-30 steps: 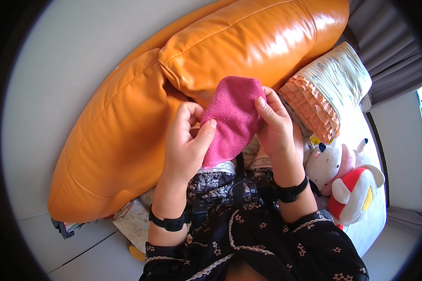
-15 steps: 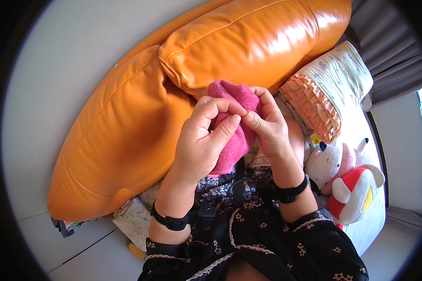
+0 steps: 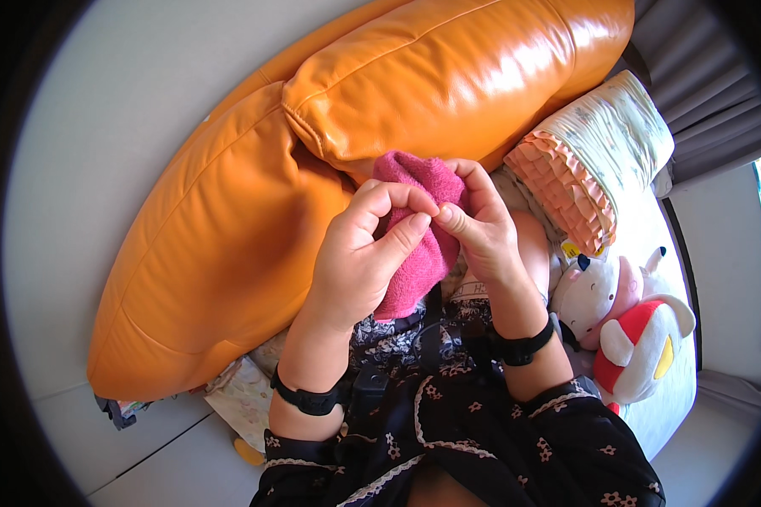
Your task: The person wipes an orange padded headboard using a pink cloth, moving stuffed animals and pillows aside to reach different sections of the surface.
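Note:
A folded pink terry cloth (image 3: 418, 269) is held up in front of my lap between both hands. Thumb and forefinger of my left hand (image 3: 357, 253) are pinched together near the cloth's upper middle; its other fingers curl behind, partly out of sight. My right hand (image 3: 487, 238) grips the cloth's right edge, its thumb in front and its fingers curled over the top. Both thumb tips nearly touch. Whether something small sits between the fingertips is too hard to make out.
A large orange leather cushion (image 3: 448, 84) lies beyond my hands, another orange section (image 3: 203, 253) to the left. On the right are a folded quilt with peach ruffles (image 3: 566, 182) and a plush cow toy (image 3: 596, 296) in red and white. Grey curtains (image 3: 702, 93) hang at the far right.
The cloth and both hands have shifted very slightly, with the cloth's top edge a little lower. The grip looks the same.

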The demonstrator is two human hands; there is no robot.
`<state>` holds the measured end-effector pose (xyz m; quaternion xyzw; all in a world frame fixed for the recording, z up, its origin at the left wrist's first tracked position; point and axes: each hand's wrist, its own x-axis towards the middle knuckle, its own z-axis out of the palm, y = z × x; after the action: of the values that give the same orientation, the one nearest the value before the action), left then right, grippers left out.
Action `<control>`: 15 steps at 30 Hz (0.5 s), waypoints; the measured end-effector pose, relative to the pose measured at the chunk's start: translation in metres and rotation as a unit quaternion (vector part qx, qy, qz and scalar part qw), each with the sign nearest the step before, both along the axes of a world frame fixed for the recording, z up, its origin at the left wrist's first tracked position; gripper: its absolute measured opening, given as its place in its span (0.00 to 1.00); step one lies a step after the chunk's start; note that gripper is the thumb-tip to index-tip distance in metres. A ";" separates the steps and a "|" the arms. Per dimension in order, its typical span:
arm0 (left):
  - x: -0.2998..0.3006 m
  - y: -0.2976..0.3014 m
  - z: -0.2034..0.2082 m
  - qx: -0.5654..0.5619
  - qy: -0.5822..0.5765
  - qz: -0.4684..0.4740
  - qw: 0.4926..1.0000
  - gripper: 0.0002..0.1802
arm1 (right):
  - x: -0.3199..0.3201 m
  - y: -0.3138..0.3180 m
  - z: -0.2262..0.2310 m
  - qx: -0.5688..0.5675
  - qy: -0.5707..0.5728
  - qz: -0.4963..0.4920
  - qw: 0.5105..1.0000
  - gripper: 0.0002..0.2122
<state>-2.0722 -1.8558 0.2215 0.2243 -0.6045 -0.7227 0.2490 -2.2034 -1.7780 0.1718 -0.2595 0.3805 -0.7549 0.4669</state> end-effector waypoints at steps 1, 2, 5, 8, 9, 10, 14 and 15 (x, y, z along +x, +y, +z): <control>0.000 0.000 0.000 0.003 0.001 0.002 1.000 0.03 | 0.000 0.000 -0.001 0.004 0.008 -0.005 1.000 0.20; 0.000 -0.001 -0.001 0.003 0.001 0.001 1.000 0.03 | 0.000 0.000 -0.001 0.007 0.016 -0.009 1.000 0.20; 0.000 -0.002 -0.004 0.002 -0.017 0.002 1.000 0.04 | -0.001 0.000 -0.001 0.003 0.031 -0.012 0.999 0.20; 0.000 -0.002 -0.004 -0.002 -0.016 -0.001 1.000 0.04 | 0.000 0.000 -0.003 0.000 0.024 -0.017 1.000 0.20; 0.000 -0.001 -0.003 0.004 -0.018 0.000 1.000 0.04 | 0.001 0.000 -0.003 0.000 0.024 -0.017 1.000 0.20; 0.000 -0.001 -0.002 0.009 -0.019 0.001 1.000 0.04 | 0.002 0.000 -0.002 0.004 0.019 -0.020 1.000 0.20; 0.000 -0.001 -0.001 0.009 -0.027 -0.005 1.000 0.03 | 0.002 0.001 -0.004 0.022 0.019 -0.010 1.000 0.20; 0.000 -0.002 -0.002 0.005 -0.029 -0.013 0.999 0.03 | 0.002 0.001 -0.005 0.022 0.019 -0.010 1.000 0.20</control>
<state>-2.0721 -1.8579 0.2196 0.2389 -0.6111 -0.7216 0.2208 -2.2016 -1.7770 0.1670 -0.2594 0.4086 -0.7460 0.4574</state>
